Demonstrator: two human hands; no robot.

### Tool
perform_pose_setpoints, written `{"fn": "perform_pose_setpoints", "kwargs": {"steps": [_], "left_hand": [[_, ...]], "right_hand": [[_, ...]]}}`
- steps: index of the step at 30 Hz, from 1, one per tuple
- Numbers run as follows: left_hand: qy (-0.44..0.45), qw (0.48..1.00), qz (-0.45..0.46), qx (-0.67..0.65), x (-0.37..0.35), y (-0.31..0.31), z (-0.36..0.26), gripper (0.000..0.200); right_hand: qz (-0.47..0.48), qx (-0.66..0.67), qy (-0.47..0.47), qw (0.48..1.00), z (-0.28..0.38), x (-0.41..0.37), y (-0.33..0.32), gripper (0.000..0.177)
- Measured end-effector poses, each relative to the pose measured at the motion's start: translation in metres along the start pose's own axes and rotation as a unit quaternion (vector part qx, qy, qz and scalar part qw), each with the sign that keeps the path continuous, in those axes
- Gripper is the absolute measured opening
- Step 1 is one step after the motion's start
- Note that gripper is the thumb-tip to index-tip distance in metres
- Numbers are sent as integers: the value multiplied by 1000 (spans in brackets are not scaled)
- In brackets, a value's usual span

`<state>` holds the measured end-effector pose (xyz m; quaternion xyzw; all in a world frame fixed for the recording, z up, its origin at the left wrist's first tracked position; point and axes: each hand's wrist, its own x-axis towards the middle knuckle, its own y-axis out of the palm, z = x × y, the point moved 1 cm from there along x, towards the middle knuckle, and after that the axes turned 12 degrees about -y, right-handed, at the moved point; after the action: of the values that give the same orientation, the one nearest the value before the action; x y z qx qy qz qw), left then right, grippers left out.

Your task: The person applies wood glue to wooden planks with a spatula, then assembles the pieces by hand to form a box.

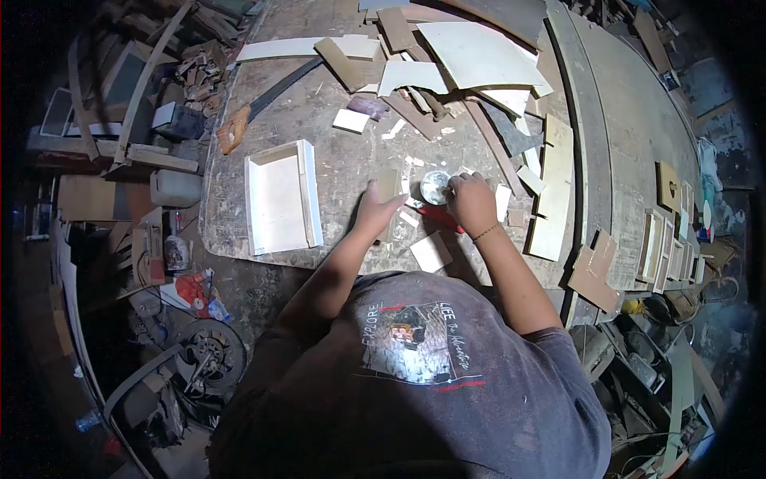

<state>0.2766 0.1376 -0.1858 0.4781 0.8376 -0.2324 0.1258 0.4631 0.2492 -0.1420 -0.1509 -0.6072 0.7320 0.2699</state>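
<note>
My left hand (378, 213) is wrapped round a small flat piece of wood (388, 185), fingers on its left side and thumb pointing right. My right hand (473, 204) has its fingers curled together at the right rim of a small round tub (434, 187) with whitish stuff inside. Whatever those fingers pinch is hidden. A red object (441, 217) lies just below the tub, partly behind my right hand. Left of my hands, an open shallow wooden box (277, 201) lies on the workbench (335, 172). A pale square piece (431, 252) lies near the front edge.
A handsaw (270, 102) lies at the back left. Board offcuts (479, 54) are piled at the back, with small scraps around the tub. Notched pale boards (552, 188) lie along the right. Wooden frames (656, 249) stand farther right. A wheel (209, 357) is on the floor at left.
</note>
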Motion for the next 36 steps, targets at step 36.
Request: {"fn": "perform_pose_setpoints", "kwargs": {"steps": [36], "left_hand": [[-141, 958, 77, -238, 40, -15, 24, 60]], "right_hand": [[-226, 597, 224, 737, -29, -39, -52, 15]]}}
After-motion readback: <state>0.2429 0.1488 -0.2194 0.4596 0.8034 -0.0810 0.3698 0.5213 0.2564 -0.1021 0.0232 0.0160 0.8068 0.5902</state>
